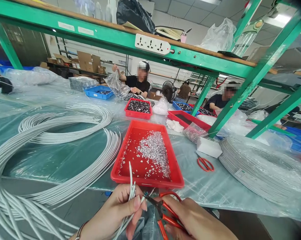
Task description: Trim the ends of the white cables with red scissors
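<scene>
Pinched in my left hand (pixel 122 208) are several white cables (pixel 130 175), their ends pointing up just in front of the near rim of a red tray (pixel 130 140). My right hand (pixel 190 215) grips red-handled pliers (pixel 165 210). The plier jaws meet one cable end beside my left fingertips, where a bit of blue-green wire shows; whether they bite on it is too small to tell. Small silvery metal pieces (pixel 154 150) lie heaped in the tray. On the left, long coils of white cable (pixel 72 180) trail toward my left hand.
Red-handled scissors (pixel 205 164), a white box (pixel 209 147) and a large wrapped cable coil (pixel 263 173) lie right. Farther back are a red bin of dark parts (pixel 138 115) and a blue tray (pixel 99 95). A green shelf frame (pixel 102 38) crosses overhead. Co-workers sit opposite.
</scene>
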